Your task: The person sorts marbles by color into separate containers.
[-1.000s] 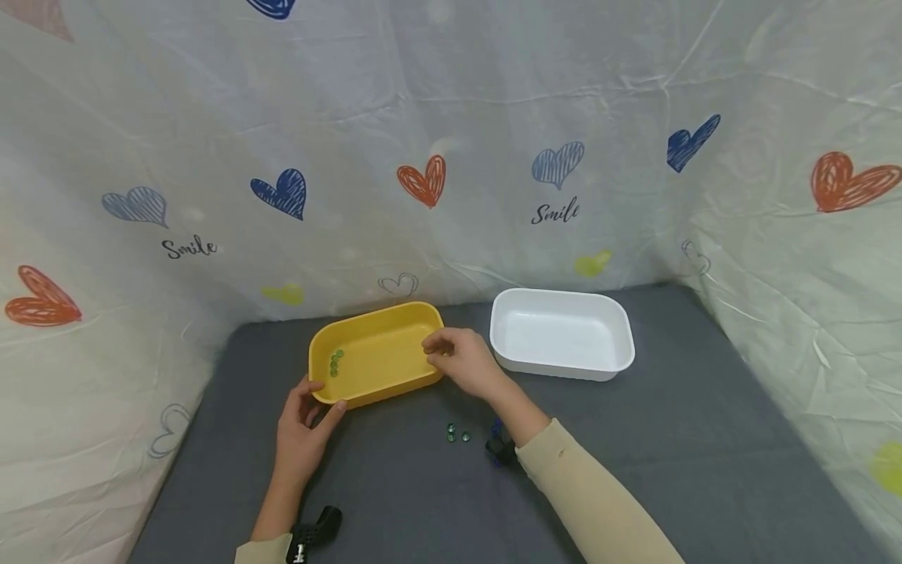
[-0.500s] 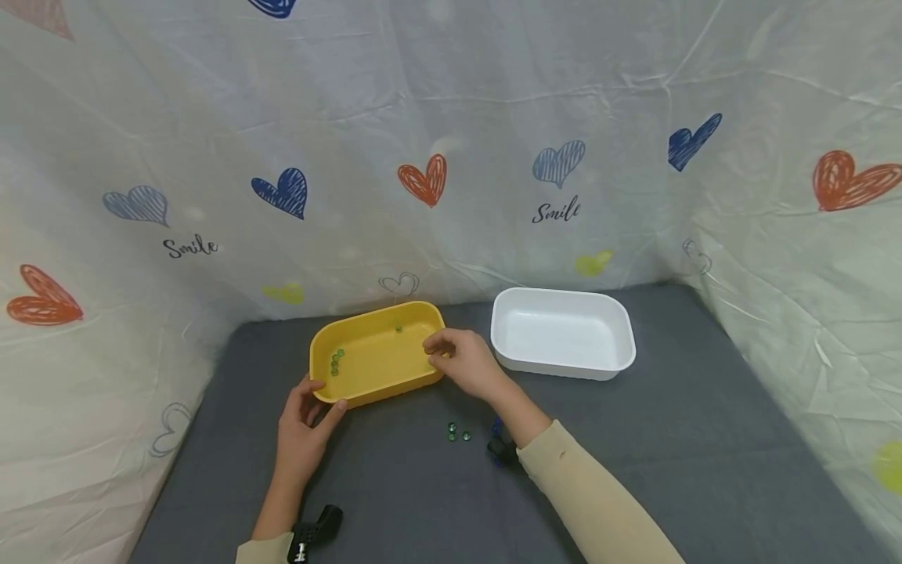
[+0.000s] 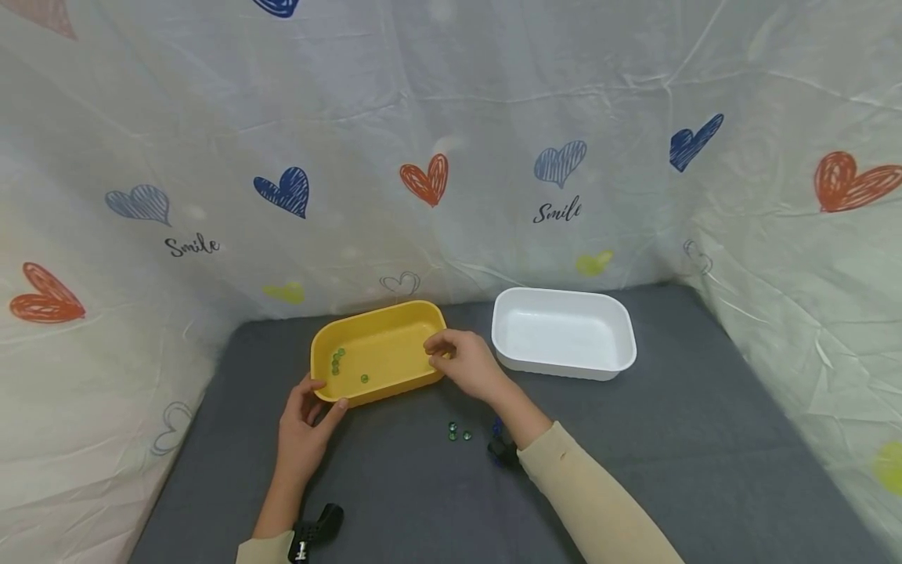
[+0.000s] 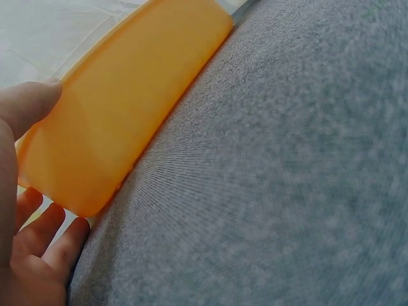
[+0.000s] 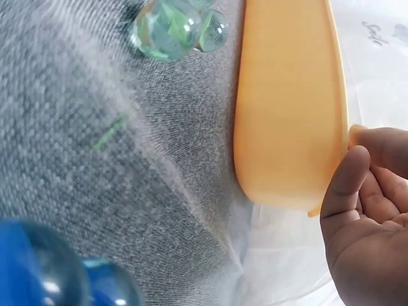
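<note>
My left hand (image 3: 303, 427) grips the front left corner of the yellow tray (image 3: 402, 384), thumb on the near side and fingers round the left end. Several green marbles (image 3: 336, 360) lie along the tray's left end. Apart from them, a single green marble (image 3: 364, 378) sits near the front wall. My right hand (image 3: 461, 360) hovers at the tray's right rim with loosely bent fingers and a gap by the thumb; no marble shows in it. In the right wrist view its fingertips (image 5: 354, 159) are at the rim; contact is unclear.
A white tray (image 3: 564, 371) stands to the right of the yellow one. Three green marbles (image 3: 453, 436) lie on the grey cloth in front. Blue marbles (image 5: 38, 268) lie close to the right wrist, partly hidden by it in the head view. A printed curtain hangs behind.
A green marble has appeared inside the yellow tray, first near the back wall, and has rolled toward the front left. Both hands have stayed nearly still.
</note>
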{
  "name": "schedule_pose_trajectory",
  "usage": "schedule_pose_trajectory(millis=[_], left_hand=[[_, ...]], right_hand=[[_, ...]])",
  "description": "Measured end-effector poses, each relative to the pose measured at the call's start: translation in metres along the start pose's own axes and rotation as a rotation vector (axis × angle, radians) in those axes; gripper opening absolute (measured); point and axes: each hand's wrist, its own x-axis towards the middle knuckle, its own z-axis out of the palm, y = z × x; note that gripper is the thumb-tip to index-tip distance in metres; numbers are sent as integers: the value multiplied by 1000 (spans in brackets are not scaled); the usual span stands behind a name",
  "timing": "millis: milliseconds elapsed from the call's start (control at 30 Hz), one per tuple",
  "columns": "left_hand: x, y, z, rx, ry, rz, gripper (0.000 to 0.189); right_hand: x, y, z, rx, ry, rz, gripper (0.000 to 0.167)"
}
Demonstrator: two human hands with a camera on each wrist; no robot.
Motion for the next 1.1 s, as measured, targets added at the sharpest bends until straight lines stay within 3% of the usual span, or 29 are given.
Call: schedule_pose_trajectory(millis=[1100], left_hand=[[0,-1,1,6,8,-5,51]], right_hand=[[-7,-3,-4,18,-12,-15,22]])
